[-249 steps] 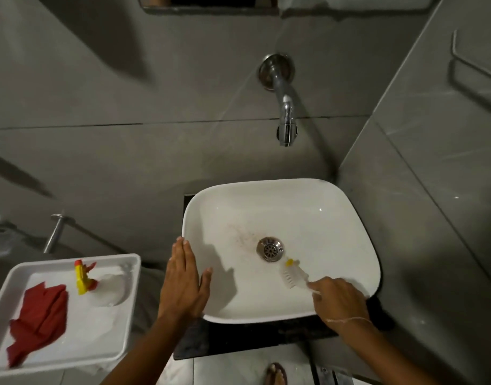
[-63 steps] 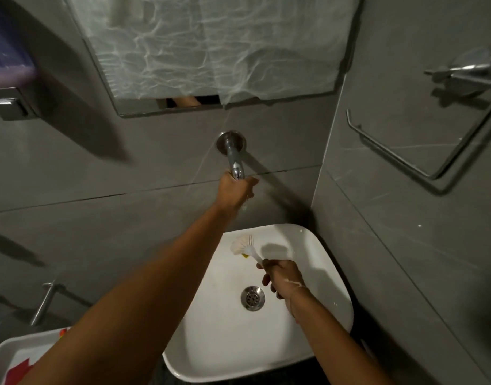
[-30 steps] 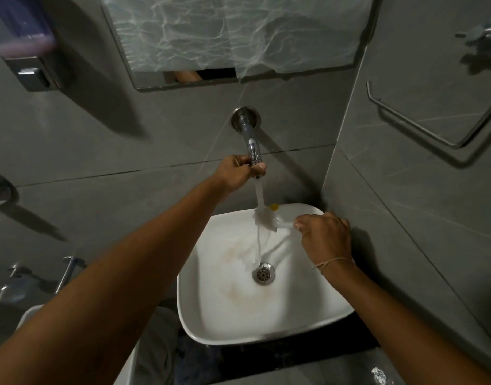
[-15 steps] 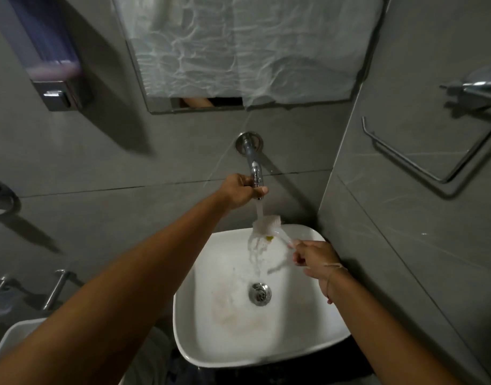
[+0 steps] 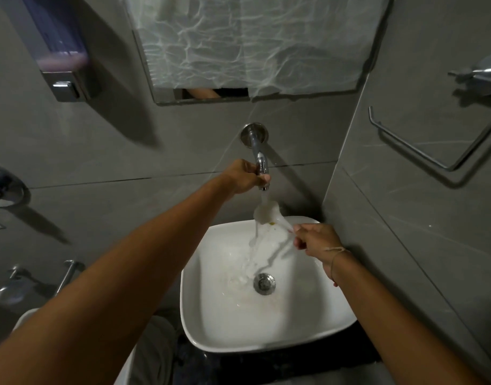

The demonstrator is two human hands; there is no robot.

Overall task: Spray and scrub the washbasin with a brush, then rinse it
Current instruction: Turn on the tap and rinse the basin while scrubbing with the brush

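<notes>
the right hand (image 5: 315, 238) is closed around the handle end of the one brush (image 5: 268, 213), fingers curled tight on it. the brush's long axis runs from that fist up and to the left, toward the back wall, with the white bristle head at the far end, pointing at the tap. the head sits directly in the stream of water (image 5: 255, 245), just under the spout and above the back rim of the washbasin (image 5: 230, 315). a thin cord bracelet circles the right wrist.

the left hand (image 5: 245, 176) is clenched around the lower end of the single chrome tap (image 5: 259, 157), which sticks out of the grey tiled wall and bends down. water falls from it past the brush head and splashes into the white bowl, running to the one round metal drain (image 5: 264, 283) near the middle. faint brownish staining shows on the bowl floor around the drain.

two forearms reach in from the bottom edge. one soap dispenser (image 5: 62, 56) hangs on the wall at upper left, and one mirror (image 5: 252, 43) covered with wrinkled film sits above the tap.
</notes>
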